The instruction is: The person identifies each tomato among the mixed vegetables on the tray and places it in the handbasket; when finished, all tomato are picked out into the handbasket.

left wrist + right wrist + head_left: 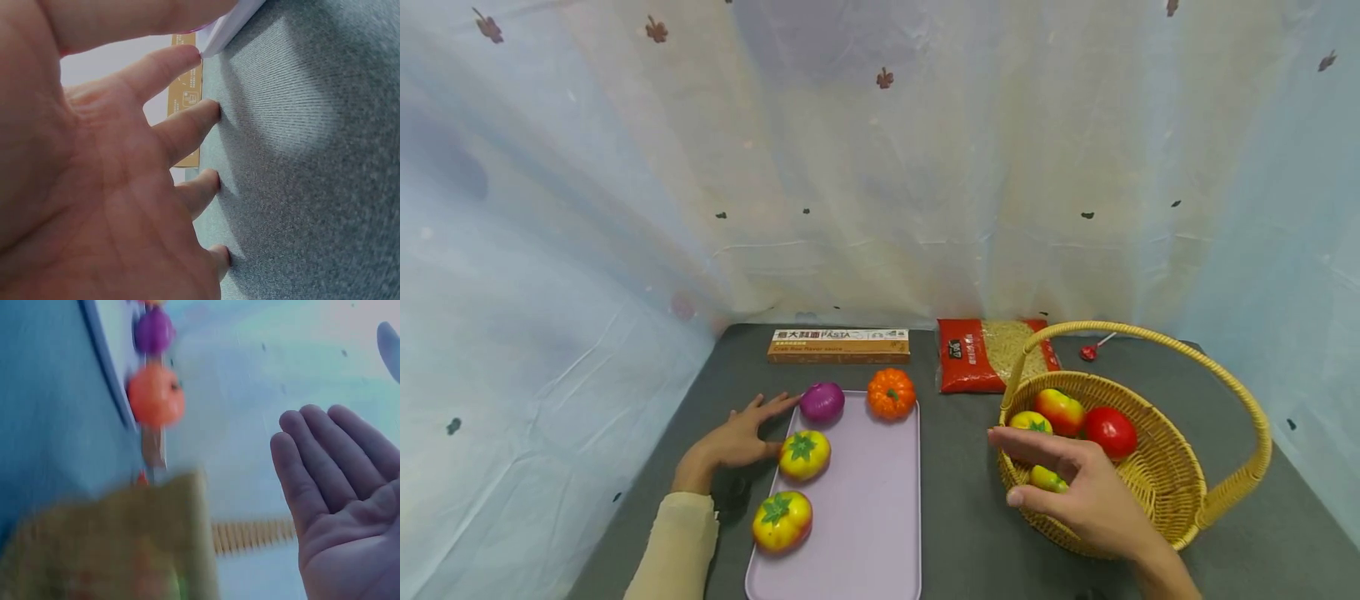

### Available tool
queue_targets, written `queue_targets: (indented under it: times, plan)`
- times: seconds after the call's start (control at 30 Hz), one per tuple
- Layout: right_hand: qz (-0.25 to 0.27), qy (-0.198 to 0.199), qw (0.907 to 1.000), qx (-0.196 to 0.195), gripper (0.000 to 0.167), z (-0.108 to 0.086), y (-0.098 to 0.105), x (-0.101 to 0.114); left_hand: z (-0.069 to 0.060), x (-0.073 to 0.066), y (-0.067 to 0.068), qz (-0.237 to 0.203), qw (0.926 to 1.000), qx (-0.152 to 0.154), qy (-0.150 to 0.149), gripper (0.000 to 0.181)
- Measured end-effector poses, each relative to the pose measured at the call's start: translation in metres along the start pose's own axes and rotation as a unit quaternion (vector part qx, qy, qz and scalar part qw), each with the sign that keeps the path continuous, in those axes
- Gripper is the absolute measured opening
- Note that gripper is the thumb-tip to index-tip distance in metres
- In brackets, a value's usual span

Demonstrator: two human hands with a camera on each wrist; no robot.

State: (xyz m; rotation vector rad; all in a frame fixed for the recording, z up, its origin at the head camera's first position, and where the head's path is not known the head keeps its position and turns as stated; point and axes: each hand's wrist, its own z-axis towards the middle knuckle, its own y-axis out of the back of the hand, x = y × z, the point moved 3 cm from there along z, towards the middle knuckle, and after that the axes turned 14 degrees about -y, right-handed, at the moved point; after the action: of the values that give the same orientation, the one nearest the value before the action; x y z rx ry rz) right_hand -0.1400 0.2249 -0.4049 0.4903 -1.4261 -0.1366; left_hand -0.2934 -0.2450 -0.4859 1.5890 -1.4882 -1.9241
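Observation:
My left hand (737,442) is spread at the left edge of the lilac tray (872,508), its fingertips on the table in the left wrist view. Near it lie a purple onion (822,402) and two yellow-red fruits with green star-shaped leaves, one at the thumb (804,455) and one closer (782,522). An orange pumpkin (891,394) sits at the tray's far right corner. Over the near left rim of the wicker basket (1168,467), my right hand (1086,492) holds nothing, with fingers straight and thumb apart. Inside are a red fruit (1111,432), a red-yellow one (1060,411) and yellow ones, partly hidden.
Toward the back of the grey table (962,467) are a pasta box (838,346) and a red bag of pasta (970,354). A red lollipop (1088,352) lies behind the basket, whose tall handle (1213,367) arches above it. A pale curtain (880,167) hangs behind.

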Motion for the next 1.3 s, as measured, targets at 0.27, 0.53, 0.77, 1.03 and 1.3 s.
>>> queue_targets:
  times: [0.27, 0.53, 0.77, 1.03, 1.3]
  plan:
    - [0.046, 0.015, 0.9969, 0.062, 0.055, 0.047, -0.053, 0.011, -0.001, 0.001, 0.000, 0.001, 1.0000, 0.000, 0.000, 0.087]
    - [0.083, 0.058, 0.9905, 0.093, 0.050, 0.091, -0.097, 0.024, 0.000, 0.002, -0.001, -0.002, 1.0000, -0.002, 0.000, 0.087]
    - [0.073, 0.049, 0.9876, 0.130, 0.051, 0.127, -0.138, 0.024, 0.001, 0.001, 0.000, 0.006, 1.0000, -0.003, 0.004, 0.087]
    - [-0.038, 0.013, 0.9872, 0.154, 0.063, 0.156, -0.178, 0.011, 0.001, 0.000, 0.001, 0.005, 1.0000, -0.003, 0.006, 0.088]
    - [-0.141, 0.021, 0.9751, 0.170, 0.068, 0.172, -0.204, 0.006, 0.000, 0.003, 0.000, -0.002, 0.9999, -0.005, -0.009, 0.088]
